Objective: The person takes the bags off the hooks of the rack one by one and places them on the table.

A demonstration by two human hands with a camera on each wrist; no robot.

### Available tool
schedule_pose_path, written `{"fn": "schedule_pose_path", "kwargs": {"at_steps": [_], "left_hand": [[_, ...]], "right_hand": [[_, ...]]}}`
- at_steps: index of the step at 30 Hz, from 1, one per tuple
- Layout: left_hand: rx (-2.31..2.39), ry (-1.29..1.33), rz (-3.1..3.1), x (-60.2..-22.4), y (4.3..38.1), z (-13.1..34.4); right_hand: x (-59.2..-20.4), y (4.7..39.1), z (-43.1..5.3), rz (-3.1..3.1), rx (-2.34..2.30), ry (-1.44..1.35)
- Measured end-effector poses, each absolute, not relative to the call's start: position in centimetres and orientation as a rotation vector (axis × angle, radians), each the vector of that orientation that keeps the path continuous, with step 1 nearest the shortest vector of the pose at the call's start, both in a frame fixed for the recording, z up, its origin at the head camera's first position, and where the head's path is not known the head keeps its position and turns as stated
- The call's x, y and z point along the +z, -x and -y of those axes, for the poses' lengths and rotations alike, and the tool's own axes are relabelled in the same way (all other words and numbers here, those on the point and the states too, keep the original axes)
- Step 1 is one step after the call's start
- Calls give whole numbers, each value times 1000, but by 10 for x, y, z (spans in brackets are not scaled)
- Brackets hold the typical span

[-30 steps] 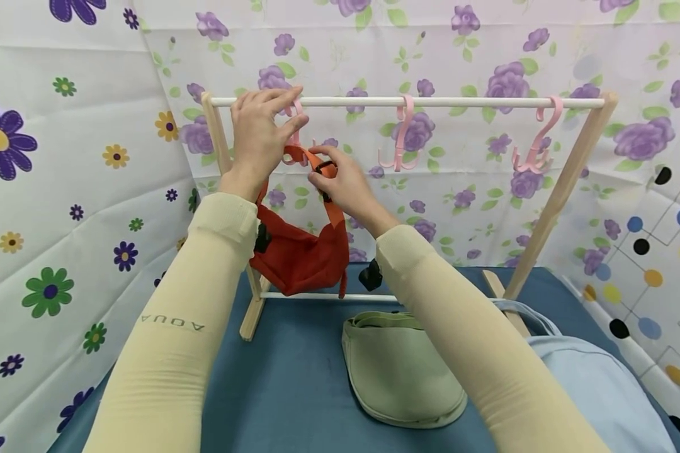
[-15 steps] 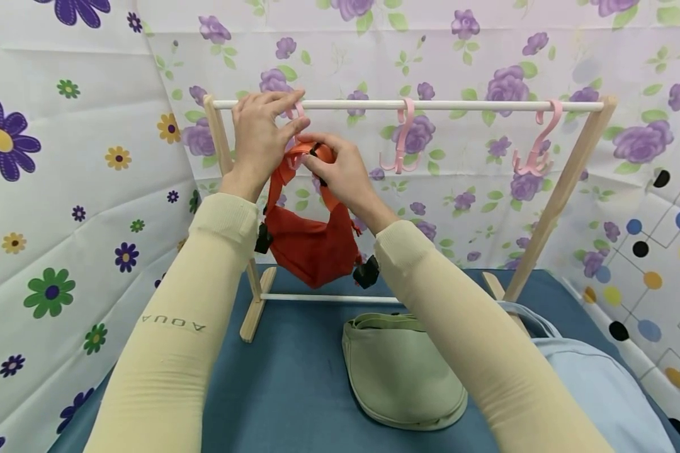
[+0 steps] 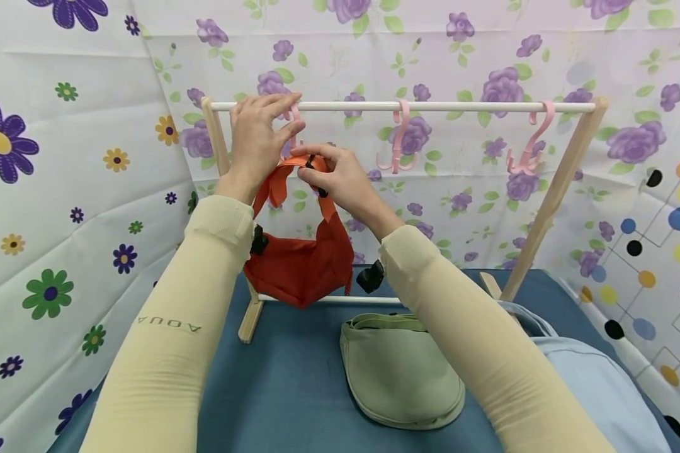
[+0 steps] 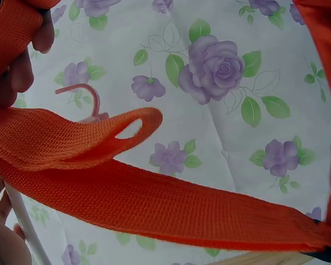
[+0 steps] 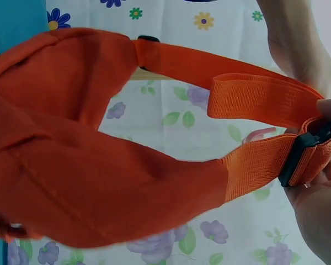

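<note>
A red-orange waist bag (image 3: 303,270) hangs in the air from its orange strap (image 5: 259,99). My right hand (image 3: 342,179) pinches the strap by its black slider (image 5: 298,157), just below the leftmost pink hook (image 3: 296,119). My left hand (image 3: 255,135) is up at the white rail (image 3: 351,106), its thumb and fingers holding that hook's upper part. In the left wrist view, a pink prong (image 4: 94,102) shows behind the strap, whose loose end folds into a loop. Black buckle pieces (image 3: 371,277) dangle at the bag's sides.
Two more pink hooks, one mid-rail (image 3: 398,138) and one at right (image 3: 535,141), hang from the wooden-ended rack (image 3: 552,201). A green bag (image 3: 402,371) and a light blue bag (image 3: 595,390) lie on the blue surface (image 3: 277,390). Patterned cloth walls stand behind and beside.
The right hand brought the strap up to the hook, then drew it slightly lower and off the prongs; the bag swung right, then back left and down. The left hand stays at the hook.
</note>
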State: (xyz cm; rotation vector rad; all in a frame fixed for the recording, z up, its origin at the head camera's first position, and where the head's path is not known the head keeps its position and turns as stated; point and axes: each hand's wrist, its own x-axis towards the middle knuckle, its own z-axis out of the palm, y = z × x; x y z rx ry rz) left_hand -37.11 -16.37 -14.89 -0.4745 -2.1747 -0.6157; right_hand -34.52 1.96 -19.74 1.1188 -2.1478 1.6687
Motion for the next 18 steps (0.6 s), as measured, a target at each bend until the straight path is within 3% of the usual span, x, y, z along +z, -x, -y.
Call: {"fn": "schedule_pose_path", "kwargs": {"at_steps": [11,18], "left_hand": [[-667,541,2106,-157,359,170],[-971,638,1887,-211,334,189]], "right_hand": [[-199,340,-28,2150,1712,-1110],[-200,337,-38,2152,1722,-1096]]}}
